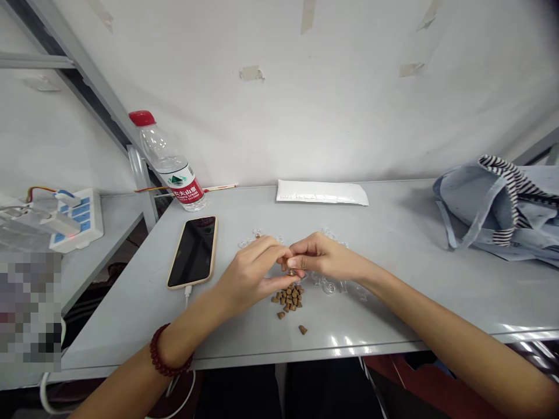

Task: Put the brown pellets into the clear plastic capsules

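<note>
My left hand [253, 270] and my right hand [325, 256] meet over the middle of the table. Both are closed at the fingertips around a small shiny, clear-and-brown piece [291, 272], partly covered by the fingers. Just below them lies a pile of small brown pellets [290, 297], with a single pellet [303, 329] apart from it, nearer the front edge. Small clear plastic pieces [328, 286] are scattered behind and to the right of my hands. My fingers hide some of these.
A phone [193, 251] with a white cable lies to the left. Behind it stands a red-capped water bottle [174, 163]. A white packet [322, 192] rests by the wall. At the right is a blue fabric bag [476, 203]; a power strip [81, 218] sits far left.
</note>
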{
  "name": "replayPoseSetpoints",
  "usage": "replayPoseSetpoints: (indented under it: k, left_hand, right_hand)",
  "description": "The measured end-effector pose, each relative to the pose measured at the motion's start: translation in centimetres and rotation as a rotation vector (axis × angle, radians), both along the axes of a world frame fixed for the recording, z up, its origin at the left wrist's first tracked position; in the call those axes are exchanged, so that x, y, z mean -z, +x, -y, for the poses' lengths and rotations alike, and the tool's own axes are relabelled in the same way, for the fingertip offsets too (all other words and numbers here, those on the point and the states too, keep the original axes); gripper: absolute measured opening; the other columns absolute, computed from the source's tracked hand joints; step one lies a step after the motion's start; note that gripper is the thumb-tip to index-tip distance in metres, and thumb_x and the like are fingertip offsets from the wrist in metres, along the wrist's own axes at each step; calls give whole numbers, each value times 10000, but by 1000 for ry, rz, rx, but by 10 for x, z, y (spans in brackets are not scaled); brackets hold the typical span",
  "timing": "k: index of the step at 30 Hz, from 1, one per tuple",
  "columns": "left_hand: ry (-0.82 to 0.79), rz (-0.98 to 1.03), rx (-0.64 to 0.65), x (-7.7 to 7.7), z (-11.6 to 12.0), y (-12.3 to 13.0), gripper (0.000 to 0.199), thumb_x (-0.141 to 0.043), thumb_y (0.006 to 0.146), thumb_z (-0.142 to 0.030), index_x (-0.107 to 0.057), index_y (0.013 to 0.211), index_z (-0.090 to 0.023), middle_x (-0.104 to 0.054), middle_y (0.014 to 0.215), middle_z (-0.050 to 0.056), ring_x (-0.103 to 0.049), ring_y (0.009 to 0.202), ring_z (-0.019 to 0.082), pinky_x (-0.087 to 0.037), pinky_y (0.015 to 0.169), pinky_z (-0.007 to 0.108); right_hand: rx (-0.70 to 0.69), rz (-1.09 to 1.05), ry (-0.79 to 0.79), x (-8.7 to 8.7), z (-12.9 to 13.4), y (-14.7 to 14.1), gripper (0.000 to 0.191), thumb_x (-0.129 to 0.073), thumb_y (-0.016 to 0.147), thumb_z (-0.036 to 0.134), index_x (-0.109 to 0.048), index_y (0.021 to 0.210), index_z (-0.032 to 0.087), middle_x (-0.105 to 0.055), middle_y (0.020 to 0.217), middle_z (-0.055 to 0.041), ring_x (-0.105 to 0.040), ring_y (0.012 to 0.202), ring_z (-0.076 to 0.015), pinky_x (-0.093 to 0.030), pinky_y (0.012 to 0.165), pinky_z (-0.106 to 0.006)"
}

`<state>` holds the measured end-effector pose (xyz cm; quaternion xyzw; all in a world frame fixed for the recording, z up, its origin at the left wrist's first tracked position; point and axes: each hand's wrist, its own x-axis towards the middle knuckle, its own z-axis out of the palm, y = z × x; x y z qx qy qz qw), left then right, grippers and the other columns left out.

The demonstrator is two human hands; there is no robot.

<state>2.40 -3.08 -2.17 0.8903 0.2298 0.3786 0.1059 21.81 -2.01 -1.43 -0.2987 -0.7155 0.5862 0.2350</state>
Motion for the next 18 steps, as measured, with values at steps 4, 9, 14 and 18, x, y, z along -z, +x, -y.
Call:
replayPoseSetpoints:
  k: [4, 9, 14, 18]
  left_hand:
    - [67, -32, -44, 4, -5, -3, 84, -622, 835, -180, -563, 885, -151, -590, 751, 28, -527, 690, 137, -457, 631, 270]
    - [-21, -83, -76, 10, -14, -12, 211, -666, 823, -197, -565, 998, -137, -597, 861, 47, -543, 763, 146, -475, 694, 282]
    - [-65, -29, -81, 12, -20, -12, 264, -688, 812, -210, -583, 1046, -149, -635, 941, 61, -565, 853, 168, -491, 780, 314]
    - [-111, -113, -59, 15, -22, -9, 255, -694, 804, -217, -605, 1033, -149, -650, 951, 67, -547, 917, 200, -483, 813, 352]
  right_hand:
    - [4, 140, 145, -8, -2, 3, 260, -498, 910, 324, -637, 762, 161, -430, 592, 45, -305, 516, -79, -264, 494, -242]
    - [321, 378, 480, -17, -15, 24, 268, -436, 931, 293, -678, 920, 177, -581, 715, -11, -431, 570, -111, -338, 552, -262]
    - [429, 677, 587, -5, -31, 44, 243, -463, 912, 287, -662, 982, 165, -628, 956, -93, -565, 780, -188, -416, 660, -310]
    - [400, 756, 536, 3, -34, 48, 302, -461, 916, 348, -624, 1097, 170, -580, 1112, -121, -591, 866, -207, -456, 718, -326]
